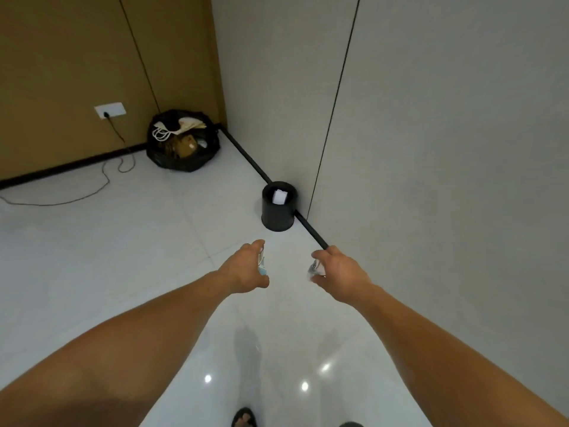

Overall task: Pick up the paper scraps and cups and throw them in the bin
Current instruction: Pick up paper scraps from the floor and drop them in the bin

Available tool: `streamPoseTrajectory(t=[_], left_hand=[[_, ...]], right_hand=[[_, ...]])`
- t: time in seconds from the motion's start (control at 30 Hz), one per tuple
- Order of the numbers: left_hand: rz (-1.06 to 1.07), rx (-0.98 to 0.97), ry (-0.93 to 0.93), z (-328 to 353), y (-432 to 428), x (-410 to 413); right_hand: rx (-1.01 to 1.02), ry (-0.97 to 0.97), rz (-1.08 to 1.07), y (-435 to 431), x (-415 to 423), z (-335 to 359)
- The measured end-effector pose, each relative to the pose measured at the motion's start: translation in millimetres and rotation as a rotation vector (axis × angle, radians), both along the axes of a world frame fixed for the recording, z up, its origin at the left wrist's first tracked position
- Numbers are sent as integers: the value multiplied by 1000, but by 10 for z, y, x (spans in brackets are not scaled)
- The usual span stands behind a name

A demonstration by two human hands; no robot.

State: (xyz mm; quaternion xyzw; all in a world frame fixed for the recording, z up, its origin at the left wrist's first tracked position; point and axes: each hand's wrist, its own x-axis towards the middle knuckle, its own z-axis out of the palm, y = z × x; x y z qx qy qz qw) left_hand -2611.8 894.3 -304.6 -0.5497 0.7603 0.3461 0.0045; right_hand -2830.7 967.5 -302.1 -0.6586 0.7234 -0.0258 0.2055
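A small black round bin (277, 217) stands on the floor against the grey wall, with a white piece of paper (280, 197) inside it. Both my arms reach forward toward it. My left hand (246, 269) grips a crumpled white and light-blue paper item (261, 265), mostly hidden by the fingers. My right hand (338, 272) holds a crumpled white and grey paper scrap (313, 269). Both hands hover above the floor, a short way in front of the bin.
A full black rubbish bag (181, 143) sits in the far corner beside the brown wall. A wall socket (110, 110) feeds a thin black cable (77, 198) that trails over the glossy white tiles. My sandalled foot (244, 419) shows at the bottom edge.
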Motion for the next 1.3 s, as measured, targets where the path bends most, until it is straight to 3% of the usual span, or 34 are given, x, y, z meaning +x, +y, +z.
streamPoseTrajectory(t=[0.23,0.73,0.93,1.3], left_hand=[[44,-3,29,-12,-850,245],[170,-17,2,152,-3179,160],[123,25,57,-48,-4230,34],[-155,160,14,-600,-6170,-256]], right_hand=[[52,0,104,-906,355,-28],[66,3,146,-3692,-27,-48],[107,-6,135,-4652,75,-226],[165,-68,-148,-5790,40,-659]])
